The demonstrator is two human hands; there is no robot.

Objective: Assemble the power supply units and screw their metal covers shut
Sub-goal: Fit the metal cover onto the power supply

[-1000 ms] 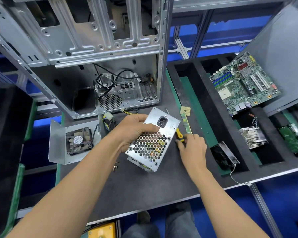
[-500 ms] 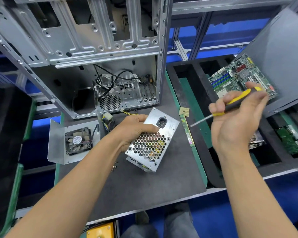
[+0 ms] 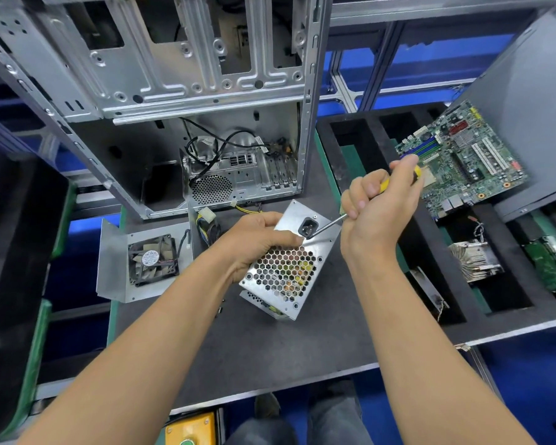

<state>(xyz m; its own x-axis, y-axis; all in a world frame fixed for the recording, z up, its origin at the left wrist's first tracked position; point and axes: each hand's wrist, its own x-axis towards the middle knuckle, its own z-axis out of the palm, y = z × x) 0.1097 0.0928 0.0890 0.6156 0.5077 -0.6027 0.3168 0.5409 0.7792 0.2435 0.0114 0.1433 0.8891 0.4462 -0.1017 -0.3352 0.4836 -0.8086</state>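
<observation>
— On the grey worktop [image 3: 270, 348], just in front of the open computer case [image 3: 187, 91], what did you have?

— I had the power supply unit [image 3: 286, 271] tipped up on one edge, its perforated cover facing me and its long axis running from near-left up to far-right. My left hand [image 3: 257, 239] was curled over the unit's upper left edge, gripping it steady, fingertips down on the cover just below the power socket [image 3: 308, 227].

— And the right?

— My right hand [image 3: 377, 208] was fisted round the yellow-handled screwdriver [image 3: 329, 224], held just to the right of the unit and above it. The shaft slanted down and to the left — the tip sat on the plain strip of cover beside the socket, right next to my left fingertips. Whether a screw was already under the tip, I could not tell.

— So what did the next move turn on?

— On that line, I judged. The screw point lay down-left of my right hand, so the driver had to stay in line with the hole while the left hand, the nearer one, kept the unit from rocking. A slip would have run the tip toward my own fingers.

— Anything else about?

— A loose fan [image 3: 153, 260] on its bracket to the left, a motherboard [image 3: 463, 162] well off to the right.
</observation>
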